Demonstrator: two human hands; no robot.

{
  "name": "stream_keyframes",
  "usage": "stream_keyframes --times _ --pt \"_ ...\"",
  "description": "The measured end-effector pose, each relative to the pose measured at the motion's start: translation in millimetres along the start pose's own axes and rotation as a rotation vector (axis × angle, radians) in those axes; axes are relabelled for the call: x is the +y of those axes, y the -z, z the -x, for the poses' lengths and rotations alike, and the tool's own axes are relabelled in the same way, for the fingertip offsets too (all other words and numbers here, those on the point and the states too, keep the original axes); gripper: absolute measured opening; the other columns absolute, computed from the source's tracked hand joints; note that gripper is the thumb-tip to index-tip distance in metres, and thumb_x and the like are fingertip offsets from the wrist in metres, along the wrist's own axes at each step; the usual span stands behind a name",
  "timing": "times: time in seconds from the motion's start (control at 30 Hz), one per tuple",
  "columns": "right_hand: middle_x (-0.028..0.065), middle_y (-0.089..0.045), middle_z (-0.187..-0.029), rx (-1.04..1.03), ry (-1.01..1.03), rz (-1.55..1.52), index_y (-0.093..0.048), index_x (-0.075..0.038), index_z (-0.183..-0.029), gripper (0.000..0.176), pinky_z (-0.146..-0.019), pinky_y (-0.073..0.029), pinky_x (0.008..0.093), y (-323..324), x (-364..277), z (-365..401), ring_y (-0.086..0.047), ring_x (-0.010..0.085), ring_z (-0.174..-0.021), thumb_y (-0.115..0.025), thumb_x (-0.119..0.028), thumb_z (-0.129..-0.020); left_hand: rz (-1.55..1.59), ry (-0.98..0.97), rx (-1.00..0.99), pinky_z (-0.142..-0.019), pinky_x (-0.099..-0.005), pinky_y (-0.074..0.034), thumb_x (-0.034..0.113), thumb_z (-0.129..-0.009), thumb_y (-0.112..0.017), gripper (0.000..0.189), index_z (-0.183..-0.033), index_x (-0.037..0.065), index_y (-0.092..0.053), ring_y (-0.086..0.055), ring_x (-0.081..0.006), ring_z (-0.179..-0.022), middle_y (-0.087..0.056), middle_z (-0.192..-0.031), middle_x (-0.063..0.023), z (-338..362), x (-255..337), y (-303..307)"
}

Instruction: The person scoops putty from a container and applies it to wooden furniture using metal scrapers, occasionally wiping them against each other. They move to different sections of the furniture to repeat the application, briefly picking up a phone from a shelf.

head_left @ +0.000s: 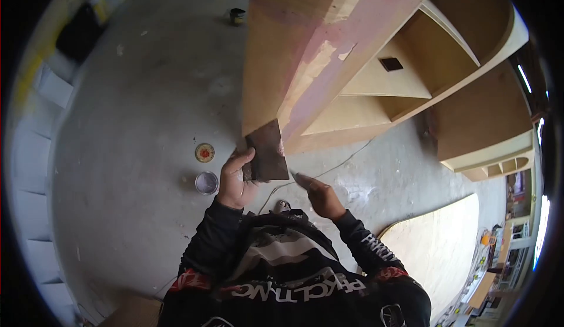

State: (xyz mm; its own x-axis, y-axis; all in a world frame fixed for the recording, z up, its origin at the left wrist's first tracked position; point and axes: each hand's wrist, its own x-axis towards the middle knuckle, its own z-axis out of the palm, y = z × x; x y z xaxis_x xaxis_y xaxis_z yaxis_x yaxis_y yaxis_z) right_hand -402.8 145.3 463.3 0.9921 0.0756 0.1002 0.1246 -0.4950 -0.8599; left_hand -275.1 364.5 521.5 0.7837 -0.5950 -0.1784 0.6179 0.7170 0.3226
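My left hand (235,181) is closed around a dark, flat rectangular putty board (269,154), thumb on top. A smear of pink putty (281,147) sits on the board's right edge. My right hand (324,198) grips a putty knife (301,179), its blade pointing at the board's lower right corner and blurred. Just beyond the board stands a large wooden cabinet (264,68), with pink-purple filler (320,86) spread along its edge and side. Left of my left hand, an open tin (207,182) of pale filler and its round lid (204,152) are on the floor.
A small dark square (390,64) lies inside the cabinet. A cable (335,165) crosses the floor near my feet. At right are another wooden cabinet (479,121) and a curved plywood panel (435,239). A dark can (237,16) stands farther off.
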Motion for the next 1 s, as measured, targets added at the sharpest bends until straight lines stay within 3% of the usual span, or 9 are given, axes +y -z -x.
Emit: stream_keyframes --times 0.07,0.17,0.27,0.53,0.63,0.73,0.8,0.9,1.0 --pt "0.0111 -0.063 -0.120 0.337 -0.386 -0.334 -0.053 0.003 -0.128 0.033 -0.093 -0.047 0.0297 2.4 4.1 13.3 -0.060 0.0181 -0.111 -0.051 -0.011 -0.099 -0.107 -0.126 0.030 -0.092 -0.0358 -0.048 0.010 -0.093 -0.053 0.033 -0.124 0.002 -0.052 -0.061 -0.0214 -0.106 -0.062 -0.116 -0.0080 -5.7 -2.1 8.1" --pt "-0.0025 -0.059 -0.084 0.753 -0.139 -0.867 -0.061 -0.007 -0.106 0.016 -0.061 -0.041 0.0201 7.7 -49.0 -14.8 -0.052 0.0052 -0.069 -0.055 -0.020 -0.100 -0.202 -0.239 0.081 -0.097 -0.0333 -0.043 0.010 -0.091 -0.055 0.035 -0.125 0.000 -0.052 -0.058 -0.0191 -0.109 -0.061 -0.117 -0.0069 8.1 -19.1 -0.9" --pt "-0.0055 -0.055 -0.078 0.826 0.049 -0.933 -0.061 -0.009 -0.103 0.014 -0.055 -0.035 0.0187 -2.7 -85.6 -28.4 -0.046 0.0037 -0.061 -0.055 -0.021 -0.100 -0.186 -0.284 0.133 -0.098 -0.0321 -0.041 0.009 -0.089 -0.059 0.039 -0.126 -0.001 -0.052 -0.057 -0.0181 -0.110 -0.061 -0.117 -0.0082 16.9 -40.8 -5.2" --pt "0.0015 -0.063 -0.098 0.310 -0.106 -0.192 -0.060 0.001 -0.114 0.028 -0.076 -0.043 0.0195 -8.2 -103.2 -13.0 -0.056 0.0064 -0.087 -0.048 -0.020 -0.101 -0.845 -0.648 0.230 -0.089 -0.0362 -0.047 -0.010 -0.084 -0.052 0.029 -0.112 -0.008 -0.060 -0.061 -0.0313 -0.105 -0.061 -0.112 -0.0231 27.6 -23.8 9.9" --pt "0.0020 -0.064 -0.097 0.123 -0.265 -0.424 -0.061 0.002 -0.110 0.027 -0.081 -0.046 0.0246 -9.8 -90.3 8.1 -0.057 0.0094 -0.089 -0.055 -0.022 -0.099 -1.124 -0.921 0.320 -0.086 -0.0384 -0.049 -0.006 -0.085 -0.055 0.032 -0.117 -0.006 -0.057 -0.062 -0.0297 -0.101 -0.062 -0.108 -0.0202 35.7 -3.3 37.3" --pt "0.0025 -0.066 -0.099 0.282 -0.356 -0.746 -0.061 -0.003 -0.116 0.029 -0.082 -0.050 0.0294 -23.7 -77.0 -6.8 -0.063 0.0145 -0.086 -0.059 -0.024 -0.096 -0.881 -0.693 0.317 -0.089 -0.0359 -0.050 -0.001 -0.086 -0.055 0.030 -0.116 -0.002 -0.056 -0.061 -0.0241 -0.105 -0.061 -0.113 -0.0138 37.3 5.9 79.5" --pt "-0.0011 -0.063 -0.088 0.578 -0.489 -1.089 -0.061 -0.007 -0.110 0.026 -0.064 -0.051 0.0249 -33.8 -96.9 -40.9 -0.059 0.0107 -0.069 -0.057 -0.030 -0.098 -0.143 -0.322 0.235 -0.092 -0.0351 -0.049 0.006 -0.089 -0.056 0.024 -0.113 0.001 -0.057 -0.060 -0.0210 -0.107 -0.061 -0.115 -0.0105 46.7 -4.0 68.3" --pt "-0.0022 -0.061 -0.081 0.115 -0.235 -1.655 -0.060 -0.013 -0.101 0.025 -0.038 -0.037 0.0165 -38.4 -42.2 -67.3 -0.053 0.0061 -0.055 -0.054 -0.038 -0.099 0.291 0.046 0.203 -0.093 -0.0392 -0.050 0.010 -0.092 -0.054 0.025 -0.116 0.004 -0.057 -0.062 -0.0226 -0.108 -0.063 -0.116 -0.0100 69.2 -19.3 38.2" --pt "-0.0035 -0.054 -0.073 0.049 -0.444 -1.905 -0.060 -0.013 -0.091 0.029 -0.038 -0.037 0.0203 -54.3 -46.9 -90.8 -0.047 0.0074 -0.049 -0.056 -0.042 -0.097 0.362 0.158 0.140 -0.096 -0.0410 -0.049 0.011 -0.093 -0.052 0.026 -0.118 0.003 -0.056 -0.062 -0.0251 -0.108 -0.063 -0.116 -0.0108 89.6 -25.6 13.3"
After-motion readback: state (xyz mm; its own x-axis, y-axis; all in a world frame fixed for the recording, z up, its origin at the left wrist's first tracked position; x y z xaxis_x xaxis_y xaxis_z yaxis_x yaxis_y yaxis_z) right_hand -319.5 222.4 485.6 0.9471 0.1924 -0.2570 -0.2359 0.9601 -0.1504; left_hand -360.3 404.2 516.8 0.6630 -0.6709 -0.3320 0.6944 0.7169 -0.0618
